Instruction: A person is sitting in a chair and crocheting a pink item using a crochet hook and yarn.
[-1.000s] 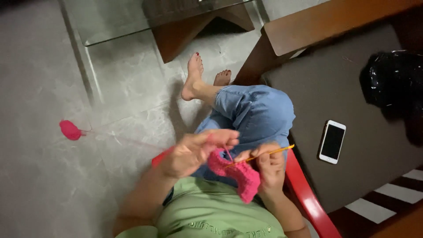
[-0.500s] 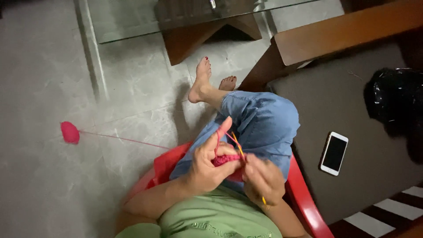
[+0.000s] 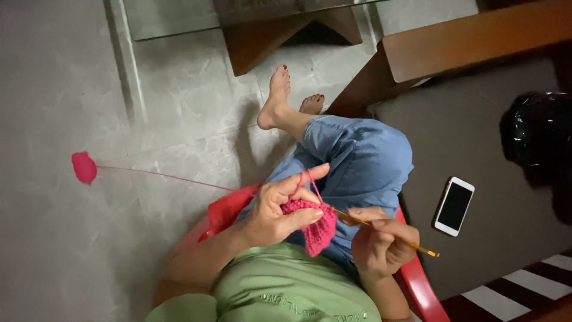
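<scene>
From the head camera I see my left hand (image 3: 275, 210) pinching a small pink crocheted piece (image 3: 314, 223) over my lap, fingers closed on its upper edge, index finger raised with the yarn strand (image 3: 173, 176) looped over it. My right hand (image 3: 381, 243) grips a yellow crochet hook (image 3: 390, 234), its tip at the piece. Several rows look finished; the patch is small. The strand runs to a pink yarn ball (image 3: 84, 167) on the floor (image 3: 53, 89), apparently with plenty left. A white phone (image 3: 454, 206) lies beside me.
</scene>
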